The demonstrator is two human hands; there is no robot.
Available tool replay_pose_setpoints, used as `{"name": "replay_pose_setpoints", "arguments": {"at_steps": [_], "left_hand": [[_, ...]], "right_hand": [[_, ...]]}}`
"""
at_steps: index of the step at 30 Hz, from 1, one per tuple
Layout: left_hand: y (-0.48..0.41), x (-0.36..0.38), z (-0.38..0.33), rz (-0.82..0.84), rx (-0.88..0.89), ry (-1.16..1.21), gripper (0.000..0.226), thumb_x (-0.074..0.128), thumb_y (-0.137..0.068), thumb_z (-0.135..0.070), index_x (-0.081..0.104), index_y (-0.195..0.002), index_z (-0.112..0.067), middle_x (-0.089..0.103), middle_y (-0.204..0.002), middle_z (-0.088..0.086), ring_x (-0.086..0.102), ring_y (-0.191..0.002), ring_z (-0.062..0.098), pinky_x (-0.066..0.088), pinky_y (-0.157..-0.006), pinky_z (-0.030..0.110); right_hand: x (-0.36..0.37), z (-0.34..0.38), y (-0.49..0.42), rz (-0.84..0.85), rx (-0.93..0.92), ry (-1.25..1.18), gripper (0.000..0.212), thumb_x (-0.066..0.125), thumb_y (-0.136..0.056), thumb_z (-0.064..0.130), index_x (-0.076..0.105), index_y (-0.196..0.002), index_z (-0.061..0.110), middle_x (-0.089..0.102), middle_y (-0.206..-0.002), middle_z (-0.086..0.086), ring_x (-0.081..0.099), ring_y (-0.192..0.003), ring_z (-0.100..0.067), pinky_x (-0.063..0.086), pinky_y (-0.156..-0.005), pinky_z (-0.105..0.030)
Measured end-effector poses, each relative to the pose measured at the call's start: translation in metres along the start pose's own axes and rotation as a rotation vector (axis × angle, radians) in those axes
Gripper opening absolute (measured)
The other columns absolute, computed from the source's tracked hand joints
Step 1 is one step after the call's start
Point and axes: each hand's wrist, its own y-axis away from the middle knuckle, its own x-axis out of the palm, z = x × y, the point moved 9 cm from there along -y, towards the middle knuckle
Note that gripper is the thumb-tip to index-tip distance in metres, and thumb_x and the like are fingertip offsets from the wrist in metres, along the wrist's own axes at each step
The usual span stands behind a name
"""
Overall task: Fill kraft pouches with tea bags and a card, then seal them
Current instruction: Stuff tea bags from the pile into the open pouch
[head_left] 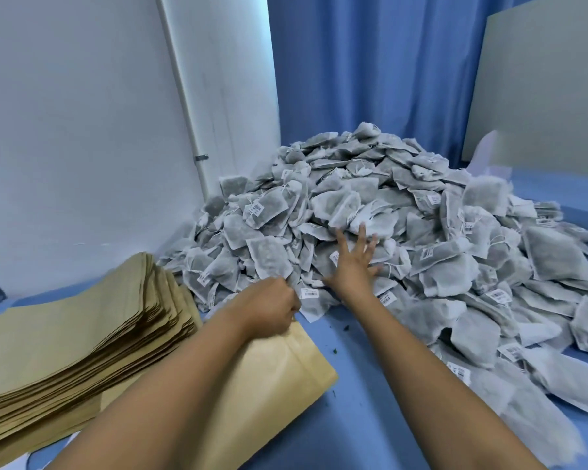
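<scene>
While the right hand (353,262) lies with fingers spread and straight on the lower front of the tea bag pile (387,215), gripping nothing, the left hand (272,307) is curled at the mouth of a kraft pouch (286,378); it seems to pinch the pouch's top edge, though the fingers are hidden behind the knuckles. This pouch lies flat on the blue table (370,418) in the lower centre of the frame, just right of the stack of empty pouches (82,334) at lower left. Its long axis runs diagonally, mouth toward the pile at upper right, closed end toward the lower left under the forearm.

Several risks seem likely. A spread-hand sweep could start a slide down the heap and send bags off the table at right. Strings and tags look tangled, so a grab may drag out extra bags and spoil the count. If the mouth sags shut, bags would land on the pouch rather than in it. No card is in view.
</scene>
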Motion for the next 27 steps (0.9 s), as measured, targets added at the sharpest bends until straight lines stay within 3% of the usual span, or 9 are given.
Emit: {"name": "replay_pose_setpoints", "arguments": {"at_steps": [4, 7, 9, 13, 16, 19, 22, 25, 27], "left_hand": [[-0.010, 0.010, -0.005, 0.037, 0.057, -0.012, 0.018, 0.048, -0.070, -0.004, 0.042, -0.057, -0.015, 0.052, -0.064, 0.015, 0.037, -0.059, 0.024, 0.032, -0.054, 0.035], [-0.018, 0.012, 0.003, 0.041, 0.056, -0.017, 0.018, 0.048, -0.071, -0.004, 0.042, -0.056, -0.013, 0.048, -0.061, 0.014, 0.038, -0.059, 0.025, 0.035, -0.055, 0.038], [-0.022, 0.012, 0.011, 0.025, 0.054, 0.007, 0.021, 0.047, -0.070, -0.003, 0.036, -0.053, -0.011, 0.041, -0.056, 0.010, 0.039, -0.059, 0.026, 0.035, -0.055, 0.039], [-0.025, 0.013, 0.025, -0.019, 0.048, 0.028, 0.032, 0.047, -0.073, -0.004, 0.027, -0.049, -0.012, 0.030, -0.051, 0.004, 0.029, -0.051, 0.020, 0.027, -0.052, 0.036], [-0.021, 0.016, 0.025, -0.021, 0.047, 0.036, 0.032, 0.048, -0.072, -0.003, 0.027, -0.049, -0.012, 0.032, -0.050, 0.006, 0.031, -0.052, 0.023, 0.032, -0.052, 0.038], [-0.015, 0.017, 0.021, -0.024, 0.030, 0.077, 0.028, 0.045, -0.066, 0.000, 0.027, -0.048, -0.011, 0.030, -0.050, 0.009, 0.029, -0.051, 0.024, 0.027, -0.050, 0.038], [-0.004, 0.017, 0.018, -0.026, 0.021, 0.068, 0.023, 0.044, -0.065, -0.001, 0.030, -0.049, -0.011, 0.032, -0.049, 0.007, 0.033, -0.052, 0.025, 0.024, -0.048, 0.033], [0.012, 0.014, 0.017, 0.014, 0.009, -0.004, 0.010, 0.046, -0.068, -0.004, 0.051, -0.060, -0.008, 0.044, -0.055, 0.009, 0.042, -0.059, 0.029, 0.027, -0.051, 0.031], [0.026, 0.008, 0.018, 0.049, 0.002, -0.067, 0.013, 0.049, -0.071, -0.007, 0.062, -0.070, -0.006, 0.054, -0.064, 0.012, 0.050, -0.066, 0.031, 0.030, -0.053, 0.031]], "right_hand": [[-0.010, -0.008, -0.041, -0.085, 0.020, 0.313, 0.103, 0.064, -0.083, 0.011, -0.009, -0.148, 0.040, -0.039, -0.150, -0.005, -0.032, -0.135, -0.045, 0.002, -0.102, -0.077], [0.003, -0.021, -0.072, -0.003, 0.065, 0.404, 0.109, 0.067, -0.082, 0.019, -0.019, -0.146, 0.040, -0.036, -0.151, -0.007, -0.029, -0.134, -0.050, 0.001, -0.098, -0.079], [0.015, -0.034, -0.083, 0.073, 0.098, 0.377, 0.108, 0.066, -0.084, 0.019, -0.020, -0.146, 0.039, -0.025, -0.156, -0.007, -0.019, -0.138, -0.052, 0.008, -0.100, -0.077], [0.020, -0.061, -0.076, -0.026, 0.073, 0.412, 0.074, 0.050, -0.088, 0.002, 0.017, -0.149, 0.028, 0.013, -0.155, -0.010, 0.018, -0.137, -0.043, 0.039, -0.095, -0.059], [0.021, -0.068, -0.066, -0.043, 0.027, 0.361, 0.061, 0.053, -0.086, 0.000, 0.036, -0.141, 0.022, 0.027, -0.144, -0.013, 0.030, -0.127, -0.040, 0.045, -0.090, -0.052], [0.039, -0.060, -0.037, 0.082, -0.013, 0.228, 0.056, 0.054, -0.089, 0.010, 0.037, -0.141, 0.018, 0.036, -0.138, -0.016, 0.037, -0.122, -0.039, 0.041, -0.096, -0.047], [0.055, -0.044, 0.013, 0.116, -0.125, 0.200, 0.061, 0.057, -0.086, 0.024, 0.036, -0.142, 0.019, 0.042, -0.133, -0.012, 0.040, -0.118, -0.034, 0.043, -0.091, -0.041], [0.058, -0.021, 0.050, 0.156, -0.237, 0.156, 0.063, 0.056, -0.084, 0.031, 0.036, -0.142, 0.019, 0.043, -0.130, -0.008, 0.041, -0.116, -0.031, 0.042, -0.085, -0.039], [0.054, -0.007, 0.063, 0.200, -0.280, 0.111, 0.064, 0.060, -0.083, 0.032, 0.037, -0.141, 0.020, 0.044, -0.129, -0.008, 0.042, -0.115, -0.030, 0.041, -0.085, -0.037]]}}
